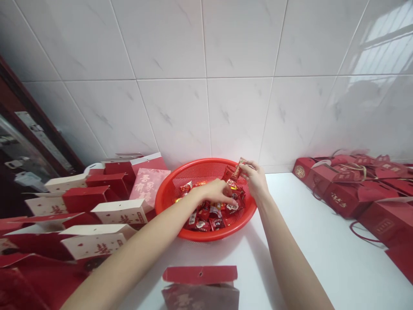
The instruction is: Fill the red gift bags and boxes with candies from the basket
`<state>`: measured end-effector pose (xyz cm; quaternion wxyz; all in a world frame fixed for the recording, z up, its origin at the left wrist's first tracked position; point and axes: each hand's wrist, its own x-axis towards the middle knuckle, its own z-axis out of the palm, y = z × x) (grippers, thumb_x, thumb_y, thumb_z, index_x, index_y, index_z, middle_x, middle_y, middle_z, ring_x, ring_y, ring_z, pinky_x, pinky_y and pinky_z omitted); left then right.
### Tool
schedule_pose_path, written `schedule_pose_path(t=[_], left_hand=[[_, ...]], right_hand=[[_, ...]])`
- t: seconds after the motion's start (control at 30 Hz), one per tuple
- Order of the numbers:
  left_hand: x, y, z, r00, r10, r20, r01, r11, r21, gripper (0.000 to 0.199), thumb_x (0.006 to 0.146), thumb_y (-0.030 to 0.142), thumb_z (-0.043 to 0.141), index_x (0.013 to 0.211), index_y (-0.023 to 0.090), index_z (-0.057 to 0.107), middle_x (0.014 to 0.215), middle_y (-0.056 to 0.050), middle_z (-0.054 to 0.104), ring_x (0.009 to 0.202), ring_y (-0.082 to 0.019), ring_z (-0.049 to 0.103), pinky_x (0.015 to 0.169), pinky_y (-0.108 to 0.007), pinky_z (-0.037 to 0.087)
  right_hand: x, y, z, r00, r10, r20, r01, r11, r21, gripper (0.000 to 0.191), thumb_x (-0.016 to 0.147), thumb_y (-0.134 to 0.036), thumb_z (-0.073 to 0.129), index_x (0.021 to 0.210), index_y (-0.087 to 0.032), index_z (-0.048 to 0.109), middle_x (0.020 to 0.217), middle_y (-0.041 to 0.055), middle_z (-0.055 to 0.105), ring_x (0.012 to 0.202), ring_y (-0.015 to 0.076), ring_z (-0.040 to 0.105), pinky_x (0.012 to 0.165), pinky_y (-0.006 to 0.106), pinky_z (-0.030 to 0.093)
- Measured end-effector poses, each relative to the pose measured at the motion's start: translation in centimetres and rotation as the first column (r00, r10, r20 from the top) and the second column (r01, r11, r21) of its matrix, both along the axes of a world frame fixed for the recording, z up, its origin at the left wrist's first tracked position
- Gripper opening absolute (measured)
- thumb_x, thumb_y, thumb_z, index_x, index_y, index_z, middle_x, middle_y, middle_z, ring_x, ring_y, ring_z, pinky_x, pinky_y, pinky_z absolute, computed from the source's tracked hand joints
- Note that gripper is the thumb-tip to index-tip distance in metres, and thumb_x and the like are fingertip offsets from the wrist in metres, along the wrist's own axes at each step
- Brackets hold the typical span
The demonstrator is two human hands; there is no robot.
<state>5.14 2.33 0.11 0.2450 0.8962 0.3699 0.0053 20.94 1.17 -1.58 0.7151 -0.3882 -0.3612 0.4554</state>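
A round red plastic basket (206, 236) stands on the white table against the tiled wall. Wrapped candies (203, 213), mostly red with some gold, lie inside it. My left hand (219, 191) reaches over the left rim, down among the candies; its fingers are curled, and what they grip is hidden. At the right rim, my right hand (254, 176) pinches a long red and gold candy packet (238, 168) between thumb and fingers, raised above the pile. Right in front of me is a red and pink gift box (200, 292) with its top flap up.
Several red and cream gift boxes (106, 243) with raised flaps crowd the left side. A pink box (149, 185) leans close to the basket. On the right stand several closed red boxes (348, 193) with cord handles. White tabletop (300, 215) shows between.
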Motion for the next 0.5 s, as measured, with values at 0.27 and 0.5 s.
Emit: schedule_pose_path(t=[0.27, 0.5], left_hand=[[2.0, -0.9, -1.1, 0.951, 0.069, -0.3, 0.029, 0.95, 0.31, 0.022, 0.071, 0.038, 0.073, 0.082, 0.02, 0.069, 0.087, -0.009, 0.073, 0.088, -0.03, 0.068, 0.074, -0.034, 0.048], [0.3, 0.5, 0.3, 0.889, 0.427, -0.164, -0.309, 0.826, 0.471, 0.041, 0.084, 0.044, 0.064, 0.113, 0.016, 0.059, 0.114, -0.018, 0.069, 0.107, -0.035, 0.065, 0.083, -0.04, 0.049]], right_hand=[[0.0, 0.2, -0.2, 0.995, 0.012, 0.099, -0.012, 1.0, -0.002, 0.022, 0.056, -0.029, 0.074, 0.069, -0.02, 0.059, 0.102, 0.0069, 0.073, 0.09, 0.0212, 0.065, 0.075, 0.032, 0.052], [0.0, 0.1, -0.1, 0.992, 0.033, 0.125, -0.031, 0.999, -0.019, 0.023, 0.056, -0.03, 0.073, 0.074, -0.02, 0.063, 0.092, 0.0048, 0.073, 0.082, 0.0192, 0.064, 0.074, 0.031, 0.051]])
